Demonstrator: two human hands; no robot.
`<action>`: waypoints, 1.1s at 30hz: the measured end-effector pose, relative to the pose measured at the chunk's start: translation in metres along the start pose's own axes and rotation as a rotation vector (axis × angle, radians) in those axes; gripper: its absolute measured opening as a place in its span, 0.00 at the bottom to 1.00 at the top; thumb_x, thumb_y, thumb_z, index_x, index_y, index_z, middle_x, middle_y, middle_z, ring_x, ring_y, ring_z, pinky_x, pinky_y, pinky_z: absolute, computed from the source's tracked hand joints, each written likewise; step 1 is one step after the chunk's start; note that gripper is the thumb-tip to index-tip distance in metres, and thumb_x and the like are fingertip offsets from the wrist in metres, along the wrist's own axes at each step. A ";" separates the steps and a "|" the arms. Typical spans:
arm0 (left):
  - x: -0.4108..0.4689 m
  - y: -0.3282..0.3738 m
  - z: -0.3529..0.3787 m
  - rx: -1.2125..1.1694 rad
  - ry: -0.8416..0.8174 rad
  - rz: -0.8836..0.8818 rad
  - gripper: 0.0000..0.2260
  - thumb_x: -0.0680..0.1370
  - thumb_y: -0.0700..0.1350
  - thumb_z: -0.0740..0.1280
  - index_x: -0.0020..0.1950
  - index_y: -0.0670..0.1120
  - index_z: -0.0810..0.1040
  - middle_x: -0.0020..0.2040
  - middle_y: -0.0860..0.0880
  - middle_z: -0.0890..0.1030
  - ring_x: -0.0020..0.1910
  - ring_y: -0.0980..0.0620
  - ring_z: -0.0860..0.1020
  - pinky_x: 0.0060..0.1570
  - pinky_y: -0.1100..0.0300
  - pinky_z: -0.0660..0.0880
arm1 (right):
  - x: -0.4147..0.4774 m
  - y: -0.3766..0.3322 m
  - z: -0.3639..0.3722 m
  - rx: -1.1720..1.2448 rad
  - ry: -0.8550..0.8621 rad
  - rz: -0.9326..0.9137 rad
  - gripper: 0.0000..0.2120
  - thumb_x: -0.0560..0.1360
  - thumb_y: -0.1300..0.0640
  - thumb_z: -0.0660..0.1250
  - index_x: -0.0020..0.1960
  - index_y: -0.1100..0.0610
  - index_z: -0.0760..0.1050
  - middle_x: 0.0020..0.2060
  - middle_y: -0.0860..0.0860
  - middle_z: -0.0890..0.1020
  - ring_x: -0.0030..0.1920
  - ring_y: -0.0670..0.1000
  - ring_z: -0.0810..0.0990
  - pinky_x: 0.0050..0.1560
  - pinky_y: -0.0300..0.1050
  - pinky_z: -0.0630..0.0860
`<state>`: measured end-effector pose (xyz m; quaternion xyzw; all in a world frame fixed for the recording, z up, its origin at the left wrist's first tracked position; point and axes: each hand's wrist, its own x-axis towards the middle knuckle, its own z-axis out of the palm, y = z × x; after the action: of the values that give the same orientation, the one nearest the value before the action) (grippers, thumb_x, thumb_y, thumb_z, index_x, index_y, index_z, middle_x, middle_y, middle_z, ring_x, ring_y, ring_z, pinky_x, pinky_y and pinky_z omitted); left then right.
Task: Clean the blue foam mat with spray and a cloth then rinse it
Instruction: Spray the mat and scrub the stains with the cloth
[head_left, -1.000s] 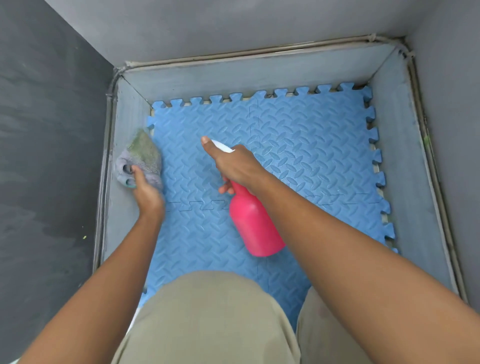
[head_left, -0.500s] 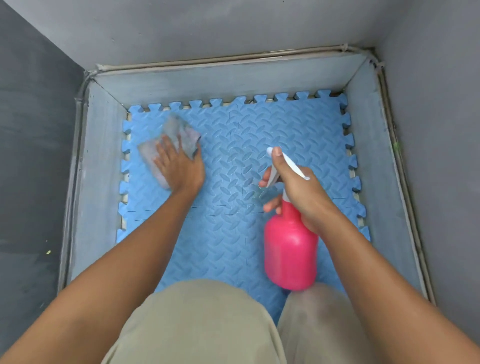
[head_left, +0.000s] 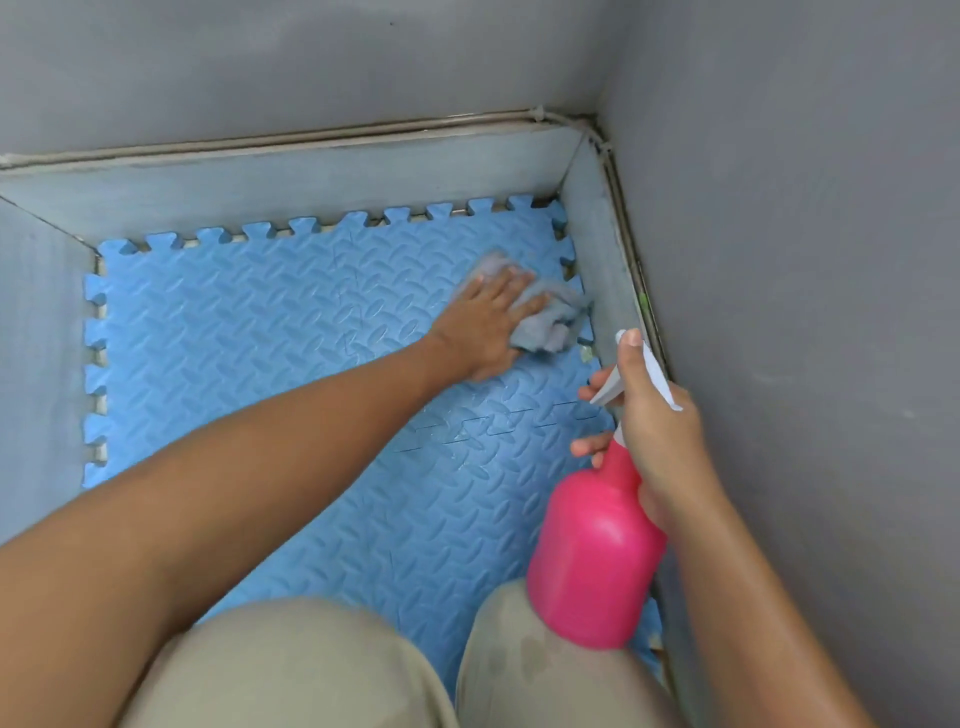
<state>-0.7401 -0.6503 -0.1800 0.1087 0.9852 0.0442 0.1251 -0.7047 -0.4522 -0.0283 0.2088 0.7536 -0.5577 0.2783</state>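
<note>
The blue interlocking foam mat (head_left: 270, 332), embossed with a diamond-plate pattern and edged with puzzle teeth, lies flat on the floor of a grey walled recess (head_left: 322, 171), filling it nearly wall to wall. The left hand (head_left: 480, 325) lies palm down on the mat's far right corner, its fingers (head_left: 511, 291) spread and pressing flat on a crumpled grey cloth (head_left: 553, 317); the cloth bunches out past the fingertips toward the right wall, just beside the mat's toothed edge. The right hand (head_left: 657, 441) holds a pink plastic spray bottle (head_left: 597, 556) with a white trigger head (head_left: 644, 371), upright and slightly tilted, above the mat's right edge. Its fingers are curled around the bottle's neck, with the thumb lying along the top of the white head. The bottle's base hangs over the right knee of the khaki trousers (head_left: 291, 670).
</note>
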 end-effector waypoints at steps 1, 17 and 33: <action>0.010 -0.016 -0.008 -0.042 -0.004 -0.114 0.33 0.79 0.59 0.55 0.81 0.51 0.50 0.81 0.43 0.51 0.80 0.42 0.48 0.77 0.44 0.48 | 0.003 0.001 -0.001 -0.007 0.000 0.012 0.27 0.79 0.32 0.61 0.44 0.56 0.78 0.49 0.56 0.86 0.23 0.56 0.81 0.28 0.46 0.73; -0.029 -0.097 0.008 -0.333 0.231 -0.628 0.31 0.81 0.58 0.53 0.81 0.48 0.52 0.81 0.43 0.53 0.80 0.42 0.48 0.77 0.46 0.45 | 0.024 0.009 0.016 -0.025 -0.007 0.005 0.27 0.77 0.31 0.65 0.47 0.56 0.81 0.28 0.52 0.76 0.20 0.54 0.75 0.24 0.42 0.71; -0.127 0.052 0.038 -0.012 -0.098 0.424 0.38 0.71 0.53 0.64 0.80 0.52 0.56 0.81 0.45 0.54 0.80 0.45 0.51 0.76 0.42 0.54 | 0.003 -0.002 0.031 -0.236 -0.122 -0.198 0.29 0.77 0.29 0.62 0.34 0.53 0.78 0.40 0.59 0.86 0.23 0.58 0.79 0.30 0.49 0.75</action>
<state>-0.6000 -0.6259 -0.1804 0.3147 0.9327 0.0701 0.1614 -0.7028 -0.4823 -0.0358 0.0653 0.8125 -0.5016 0.2897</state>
